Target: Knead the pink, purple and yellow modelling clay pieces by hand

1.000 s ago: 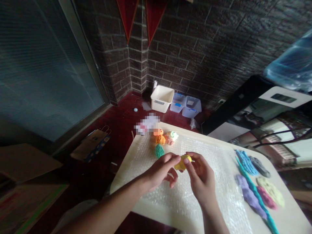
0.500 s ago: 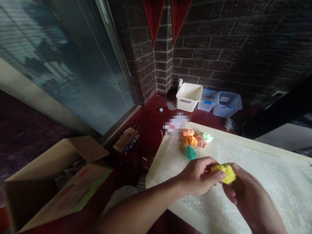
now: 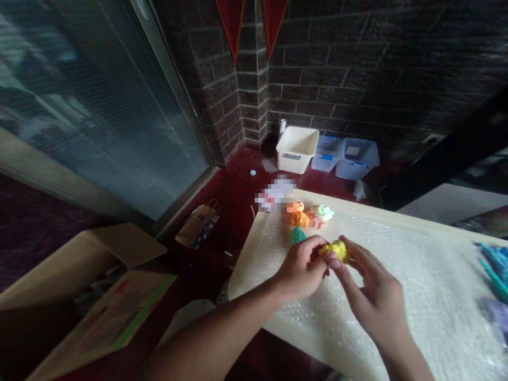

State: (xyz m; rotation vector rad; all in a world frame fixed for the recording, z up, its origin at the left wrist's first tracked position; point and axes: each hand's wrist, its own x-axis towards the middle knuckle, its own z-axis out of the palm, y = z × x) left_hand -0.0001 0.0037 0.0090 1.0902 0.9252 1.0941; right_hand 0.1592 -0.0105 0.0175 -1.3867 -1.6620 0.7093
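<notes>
A small lump of yellow clay (image 3: 337,248) is pinched between both hands above a cream table (image 3: 254,248) covered with bubble wrap (image 3: 416,275). My left hand (image 3: 299,267) grips the lump's left side with curled fingers. My right hand (image 3: 369,291) holds its right side with thumb and fingertips. Just beyond the hands lie small clay pieces: a teal one (image 3: 297,234), an orange one (image 3: 300,218) and a pale green one (image 3: 325,212).
Blue and purple clay strips (image 3: 494,270) lie at the table's right edge. On the red floor stand a cream basket (image 3: 297,149), two clear bins (image 3: 351,159), a paper bag (image 3: 196,227) and an open cardboard box (image 3: 91,286). Brick wall and glass door lie behind.
The view swung left and then partly back right. Both hands kept hold of the yellow clay and shifted up and left in view; the coloured strips at right reappear.
</notes>
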